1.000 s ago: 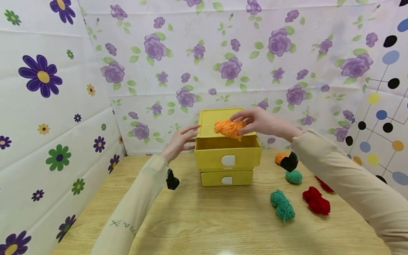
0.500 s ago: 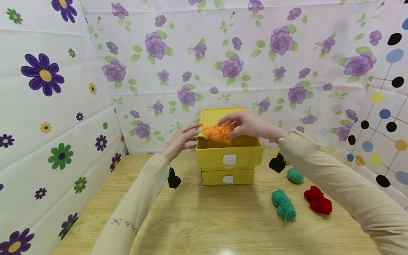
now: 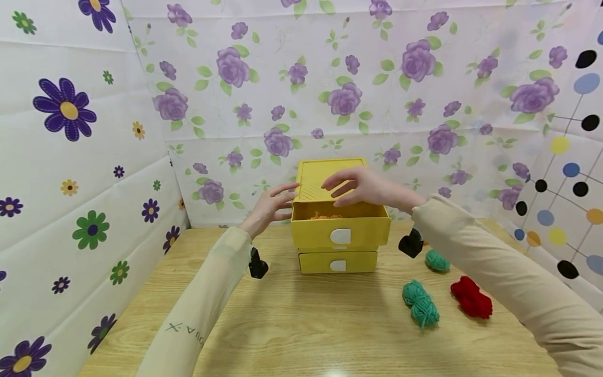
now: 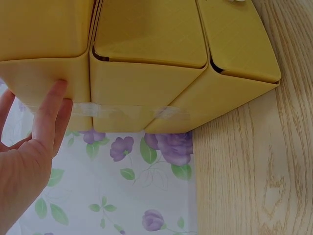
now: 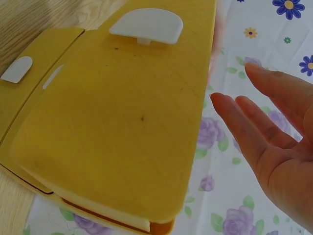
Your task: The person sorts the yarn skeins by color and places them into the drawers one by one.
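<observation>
A yellow drawer box stands at the back of the table, its top drawer pulled out. Inside that drawer, the top of an orange yarn bundle shows over the front wall. Over the drawer hovers my right hand, fingers parted and holding nothing; the right wrist view has the same hand beside the drawer front with its white tab handle. My left hand rests its fingertips on the box's left side, and in the left wrist view a finger touches the yellow side wall.
To the right on the wooden table lie a green yarn bundle, a second green bundle and a red one. Floral cloth hangs close behind the box. My right sleeve covers part of the table's right side.
My right hand has moved left over the open drawer and let go of the orange yarn bundle, which now lies inside. The left hand has stayed against the box.
</observation>
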Available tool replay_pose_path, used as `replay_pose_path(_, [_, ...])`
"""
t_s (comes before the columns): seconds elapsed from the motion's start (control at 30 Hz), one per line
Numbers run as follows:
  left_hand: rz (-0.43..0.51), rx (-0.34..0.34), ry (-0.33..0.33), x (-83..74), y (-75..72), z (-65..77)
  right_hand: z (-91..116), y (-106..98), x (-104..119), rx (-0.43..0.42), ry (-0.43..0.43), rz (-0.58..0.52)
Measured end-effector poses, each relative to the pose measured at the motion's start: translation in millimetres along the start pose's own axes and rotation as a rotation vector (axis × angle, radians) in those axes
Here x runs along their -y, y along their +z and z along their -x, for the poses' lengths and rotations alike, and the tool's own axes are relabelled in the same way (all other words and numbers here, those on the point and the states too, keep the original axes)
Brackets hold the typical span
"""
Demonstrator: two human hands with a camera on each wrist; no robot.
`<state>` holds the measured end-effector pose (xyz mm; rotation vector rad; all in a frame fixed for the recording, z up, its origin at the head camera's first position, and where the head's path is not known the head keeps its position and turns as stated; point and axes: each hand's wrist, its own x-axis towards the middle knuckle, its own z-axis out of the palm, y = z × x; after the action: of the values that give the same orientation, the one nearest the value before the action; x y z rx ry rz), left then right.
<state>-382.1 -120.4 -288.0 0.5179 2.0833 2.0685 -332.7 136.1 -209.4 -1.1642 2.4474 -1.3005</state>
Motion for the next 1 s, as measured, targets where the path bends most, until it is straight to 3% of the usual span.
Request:
replay_pose_path(0.27, [0.004, -0.002, 0.001, 0.5, 0.2, -0.3, 12, -15, 1, -0.101, 0.035, -0.048])
replay_pose_path(0.5, [0.015, -0.011, -0.004, 0.1, 0.4, -1.1, 27, -39, -13, -0.381, 0.057, -0.029])
replay_pose_path(0.73, [0.017, 0.000, 0.001, -0.4, 0.9, -0.4, 49, -59, -45, -0.659, 0.138, 0.033])
replay_pose_path(1.0, [0.015, -0.004, 0.001, 0.3, 0.4, -0.3, 77, -67, -93, -0.706, 0.301, 0.063])
